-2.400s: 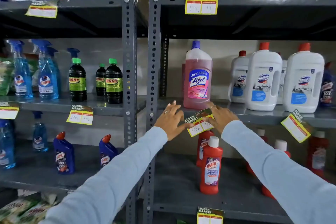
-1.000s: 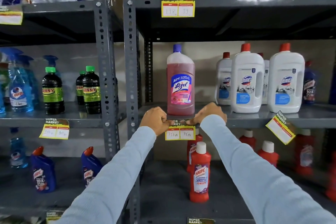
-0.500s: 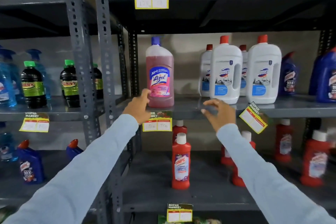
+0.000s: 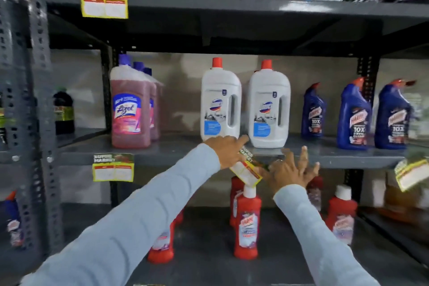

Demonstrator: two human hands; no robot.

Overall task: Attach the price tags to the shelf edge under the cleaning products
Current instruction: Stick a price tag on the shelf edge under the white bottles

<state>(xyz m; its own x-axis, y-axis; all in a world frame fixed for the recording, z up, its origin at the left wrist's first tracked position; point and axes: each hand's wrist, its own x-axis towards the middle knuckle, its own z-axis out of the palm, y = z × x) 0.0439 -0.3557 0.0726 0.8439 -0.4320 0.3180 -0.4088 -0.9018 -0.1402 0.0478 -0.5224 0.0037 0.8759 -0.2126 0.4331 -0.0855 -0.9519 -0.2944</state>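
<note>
Two hands reaching at grey metal shelf edge (image 4: 162, 158), left hand (image 4: 228, 151) pinching tilted yellow price tag (image 4: 246, 170) below white Domex bottles (image 4: 268, 109), right hand (image 4: 290, 170) spreading fingers beside it, beige wall behind.

Left hand (image 4: 228, 151): arm stretched forward, knuckles up, forefinger pointing right.
Right hand (image 4: 287, 173): arm extended, fingers (image 4: 303, 154) splayed upward, apart.

Grey metal shelf (image 4: 162, 153) carries a pink bottle (image 4: 130, 109) with a purple cap, white jugs (image 4: 220, 104) with red caps and dark blue bottles (image 4: 352, 114). Price tags (image 4: 113, 167) are yellow-edged with white boxes. Red bottles (image 4: 247, 223) stand below; sleeves (image 4: 144, 211) are pale blue.
</note>
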